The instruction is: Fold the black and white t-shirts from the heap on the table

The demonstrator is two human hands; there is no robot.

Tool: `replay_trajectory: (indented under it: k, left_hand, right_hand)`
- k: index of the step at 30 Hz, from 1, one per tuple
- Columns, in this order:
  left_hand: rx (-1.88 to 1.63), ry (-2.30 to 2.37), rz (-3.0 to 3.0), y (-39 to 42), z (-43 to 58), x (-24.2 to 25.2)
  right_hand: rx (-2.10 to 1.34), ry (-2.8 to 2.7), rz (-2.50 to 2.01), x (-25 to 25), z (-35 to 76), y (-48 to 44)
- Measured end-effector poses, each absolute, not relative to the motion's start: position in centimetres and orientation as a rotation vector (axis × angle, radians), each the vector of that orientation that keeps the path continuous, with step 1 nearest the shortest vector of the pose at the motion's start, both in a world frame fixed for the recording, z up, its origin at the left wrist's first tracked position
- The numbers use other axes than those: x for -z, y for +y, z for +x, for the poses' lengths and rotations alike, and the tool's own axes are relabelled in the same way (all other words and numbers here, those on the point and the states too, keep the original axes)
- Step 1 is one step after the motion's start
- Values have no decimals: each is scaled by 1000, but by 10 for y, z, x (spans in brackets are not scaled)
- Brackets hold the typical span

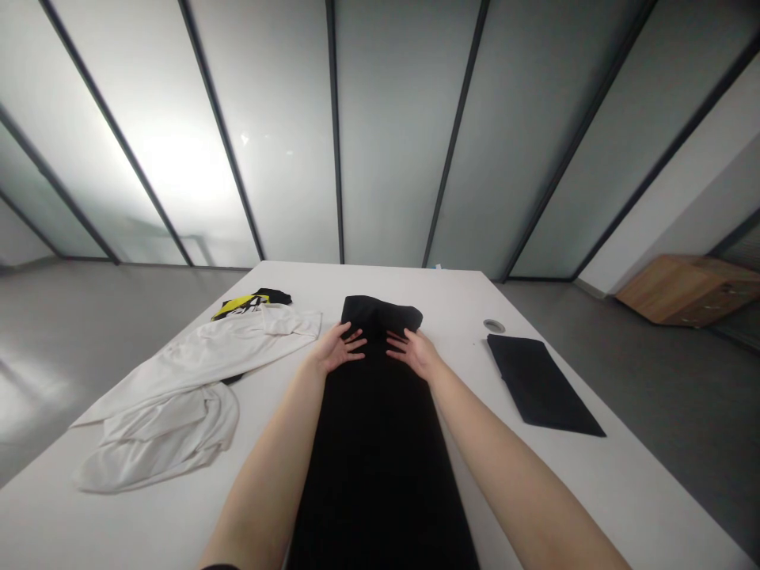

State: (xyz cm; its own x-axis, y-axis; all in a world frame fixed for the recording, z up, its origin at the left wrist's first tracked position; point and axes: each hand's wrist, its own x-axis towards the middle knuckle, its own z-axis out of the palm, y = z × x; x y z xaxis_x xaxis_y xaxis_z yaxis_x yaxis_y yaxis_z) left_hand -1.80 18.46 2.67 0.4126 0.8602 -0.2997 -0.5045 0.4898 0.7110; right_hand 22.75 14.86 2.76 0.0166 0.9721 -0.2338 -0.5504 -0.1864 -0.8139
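A long black folded cloth garment [380, 451] runs up the middle of the white table from the near edge of the view. Its kind cannot be told. The far end [383, 310] is wider and stands slightly raised, with a narrower part just below it. My left hand [341, 348] touches the left side of that narrower part, fingers spread across the black cloth. On the right side my right hand [411, 351] mirrors it, its fingers also apart and against the cloth. Both thumbs point up toward the raised end.
White clothing [202, 356] lies crumpled at the left of the white table [285, 475], beside a yellow and black cloth [243, 303]. To the right are a folded dark cloth [540, 380] and a tape roll [494, 325]. A wooden cabinet [682, 289] stands beyond.
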Motion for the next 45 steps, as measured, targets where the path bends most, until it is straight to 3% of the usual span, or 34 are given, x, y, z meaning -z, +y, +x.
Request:
replay_trajectory:
  k: [7, 13, 19, 25, 32, 40, 45]
  left_hand:
    - [-983, 853, 641, 174, -31, -61]
    - [-1000, 1112, 876, 155, -27, -51]
    - [-973, 1175, 930, 153, -13, -52]
    - [-1303, 992, 1026, 186, 6, -83]
    - [-1105, 1361, 730, 173, 0, -52]
    - [-1094, 1214, 881, 97, -37, -59]
    - [-894, 1147, 939, 34, -60, -51]
  right_hand:
    - [-1565, -589, -718, -44, 259, 118]
    - [-1774, -704, -1187, -22, 263, 100]
    - [-1501, -819, -1200, -22, 242, 113]
    - [-1176, -850, -1070, -66, 250, 150]
    - [-1425, -629, -1296, -46, 239, 126]
    - [-1585, -728, -1110, -43, 230, 54]
    - [-1760, -697, -1110, -38, 226, -18]
